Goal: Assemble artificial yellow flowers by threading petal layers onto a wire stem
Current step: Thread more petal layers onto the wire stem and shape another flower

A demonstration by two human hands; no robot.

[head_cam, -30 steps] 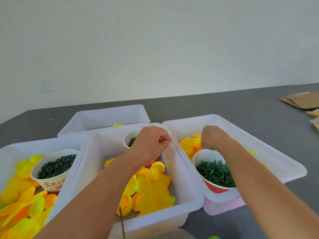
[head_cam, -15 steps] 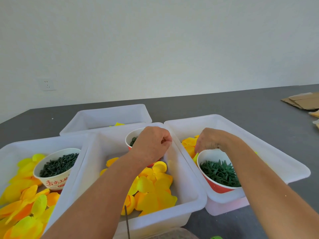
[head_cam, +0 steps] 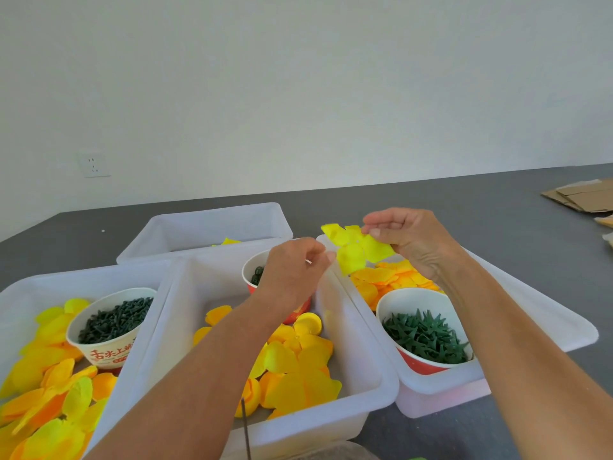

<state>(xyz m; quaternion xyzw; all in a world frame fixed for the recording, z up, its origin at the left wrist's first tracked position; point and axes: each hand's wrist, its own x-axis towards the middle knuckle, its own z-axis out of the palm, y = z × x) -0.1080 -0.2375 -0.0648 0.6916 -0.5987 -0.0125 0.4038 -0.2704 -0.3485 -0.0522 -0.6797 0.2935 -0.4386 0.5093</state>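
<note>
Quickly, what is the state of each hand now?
Left hand: fingers curled; what its grip holds cannot be told.
Right hand: pinches a yellow petal layer.

petal layer (head_cam: 360,249) | yellow, multi-lobed | raised above right bin

Yellow and orange petals in white tubs on a dark grey table

The petal layer (head_cam: 356,247) at 1 o'clock is bright lemon yellow; the loose petals (head_cam: 298,360) in the middle white tub (head_cam: 365,393) are golden yellow and orange. At 9 o'clock a white paper cup (head_cam: 109,330) with red lettering holds dark green pieces; at 4 o'clock a red cup (head_cam: 424,336) with white lining holds dark green spiky calyxes. The wall (head_cam: 298,94) is plain white, and the cardboard (head_cam: 583,194) at 2 o'clock is tan.
</note>
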